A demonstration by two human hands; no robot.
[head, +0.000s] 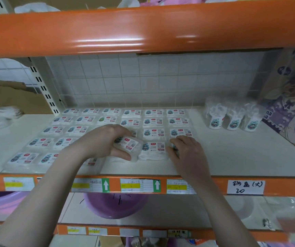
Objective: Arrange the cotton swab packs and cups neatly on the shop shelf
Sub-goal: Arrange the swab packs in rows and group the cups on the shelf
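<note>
On the shelf: a white shop shelf board (232, 157) with an orange front edge is seen, backed by white wall tiles.
Pack grid: flat clear plastic cotton swab packs (154, 122) with white cartoon labels are laid flat in rows and columns across the left and middle of the shelf.
Held pack: one clear cotton swab pack (129, 144) is gripped tilted, raised off the shelf near the front of the grid, just beside a flat neighbouring pack (154, 148).
Left hand: the left hand (105, 141) is curled round the held pack, thumb under its near edge and fingers over its far edge.
Right hand: the right hand (186, 150) is laid on the front pack of the rightmost column (174, 147), which is mostly hidden; the fingers are bent over it, but whether it is gripped or only pressed cannot be told.
Cups: three clear plastic cups (232, 116) of cotton swabs with cartoon stickers are stood upright in a row at the back right, well apart from the packs.
Front edge: white and yellow price labels (137, 185) are stuck along the orange strip.
Below: a purple plastic basin (114, 205) is seen on the lower shelf.
</note>
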